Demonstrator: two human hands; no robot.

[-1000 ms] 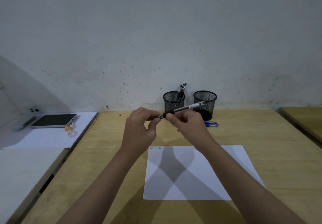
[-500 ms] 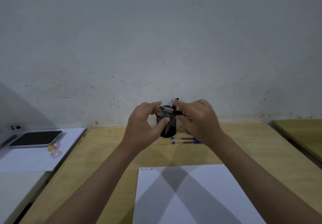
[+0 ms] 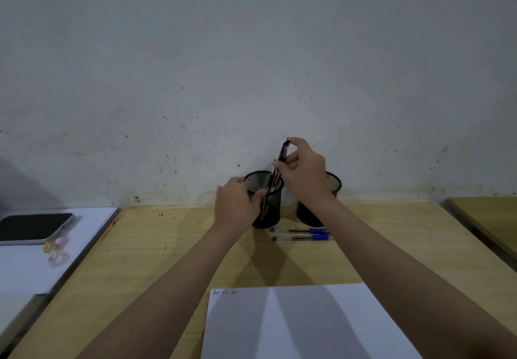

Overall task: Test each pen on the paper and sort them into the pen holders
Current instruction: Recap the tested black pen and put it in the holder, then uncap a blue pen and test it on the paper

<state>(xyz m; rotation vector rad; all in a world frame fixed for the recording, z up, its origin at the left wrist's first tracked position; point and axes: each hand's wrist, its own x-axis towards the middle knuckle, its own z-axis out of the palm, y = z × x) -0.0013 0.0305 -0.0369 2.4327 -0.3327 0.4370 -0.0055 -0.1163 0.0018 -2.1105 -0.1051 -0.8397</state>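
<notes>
Two black mesh pen holders stand by the wall: the left holder [image 3: 268, 210] and the right holder [image 3: 334, 184], partly hidden by my right wrist. My right hand [image 3: 303, 170] pinches the top of a black pen [image 3: 281, 160] whose lower end is inside the left holder, beside other pens there. My left hand [image 3: 237, 205] grips the left holder's side. Two blue-capped pens [image 3: 300, 234] lie on the wooden table in front of the holders. The white paper [image 3: 305, 322] with small scribbles at its top left lies near me.
A phone [image 3: 33, 228] lies on a white sheet on the grey table to the left, with a small colourful charm [image 3: 56, 252] beside it. Another wooden table's corner [image 3: 486, 219] shows at the right. The wall stands directly behind the holders.
My hands moved forward from above the paper to the holders. The pen turned from level to upright and its tip went into the left holder; my left hand took hold of that holder.
</notes>
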